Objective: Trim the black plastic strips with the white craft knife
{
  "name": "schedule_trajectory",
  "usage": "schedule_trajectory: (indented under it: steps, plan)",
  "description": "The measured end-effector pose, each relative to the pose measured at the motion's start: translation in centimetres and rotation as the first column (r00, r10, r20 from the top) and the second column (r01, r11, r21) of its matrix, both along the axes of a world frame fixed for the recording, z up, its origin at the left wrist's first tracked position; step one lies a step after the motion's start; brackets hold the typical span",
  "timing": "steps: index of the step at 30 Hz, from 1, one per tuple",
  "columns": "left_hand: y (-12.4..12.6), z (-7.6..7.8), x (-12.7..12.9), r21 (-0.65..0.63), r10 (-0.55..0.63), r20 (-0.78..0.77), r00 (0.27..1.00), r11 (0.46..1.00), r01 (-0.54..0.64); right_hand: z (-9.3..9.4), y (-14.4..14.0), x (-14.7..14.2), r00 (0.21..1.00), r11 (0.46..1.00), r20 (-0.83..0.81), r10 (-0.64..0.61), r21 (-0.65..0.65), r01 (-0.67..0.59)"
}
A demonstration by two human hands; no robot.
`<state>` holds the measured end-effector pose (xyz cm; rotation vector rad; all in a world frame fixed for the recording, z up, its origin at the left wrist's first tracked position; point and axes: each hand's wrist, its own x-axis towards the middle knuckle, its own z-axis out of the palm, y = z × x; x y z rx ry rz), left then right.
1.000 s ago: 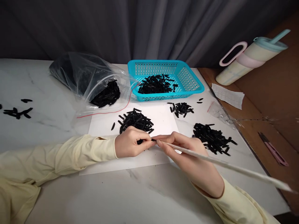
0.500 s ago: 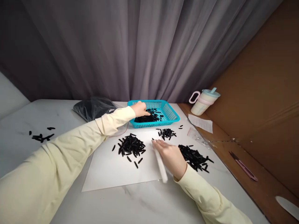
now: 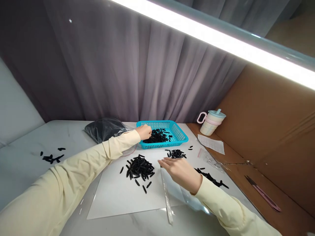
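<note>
Pastel tumbler (image 3: 210, 122) — far right; scissors (image 3: 263, 194) nearer.

Just one view here, head-worn, looking forward and only slightly down across the marble table (image 3: 29, 157) toward the grey curtain (image 3: 103, 72). Sitting fairly far back from the turquoise basket (image 3: 180, 137), which lands just below mid-frame, with a bright light strip (image 3: 221, 42) overhead and brown cardboard wall (image 3: 270, 124) to its right.

The worktop (image 3: 29, 157) looks like glossy white marble, with a matt white paper sheet (image 3: 118, 196) lying on it. The basket (image 3: 180, 135) is perforated turquoise plastic, and the bag (image 3: 103, 128) is thin, shiny clear plastic film. Behind hangs a matt grey cloth curtain (image 3: 110, 72), beside brown matt cardboard (image 3: 270, 124).
</note>
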<state>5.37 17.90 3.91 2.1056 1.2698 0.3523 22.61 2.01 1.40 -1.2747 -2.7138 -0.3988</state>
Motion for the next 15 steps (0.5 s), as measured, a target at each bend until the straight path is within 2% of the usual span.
schedule_trajectory:
  steps: [3,6,8,10,13,15]
  plan:
    - [-1.2,0.4,0.5,-0.201,0.019,0.2,0.98,0.979,0.022,0.5,0.3,-0.7,0.981,0.998,-0.184,-0.056,-0.028,0.052]
    - [-4.1,0.7,0.3,-0.424,0.096,0.426,0.899,0.899,0.106,-0.4,0.1,-1.9,0.93,0.992,-0.344,-0.127,-0.062,0.112]
    - [-6.3,0.7,-0.1,-0.567,0.198,0.551,0.81,0.802,0.189,-1.6,-0.4,-2.7,0.892,0.989,-0.429,-0.14,-0.11,0.103]
    - [-8.2,0.3,-0.3,-0.683,0.337,0.604,0.722,0.685,0.252,-2.7,-1.0,-3.4,0.805,0.978,-0.57,-0.162,-0.199,0.056]
    - [-9.9,-0.8,-0.2,-0.785,0.542,0.605,0.582,0.527,0.325,-3.8,-1.6,-4.1,0.638,0.935,-0.732,-0.24,-0.35,-0.049]
    - [-10.4,-1.7,0.2,-0.821,0.649,0.571,0.502,0.44,0.365,-3.9,-1.7,-4.3,0.586,0.899,-0.753,-0.299,-0.429,-0.092]
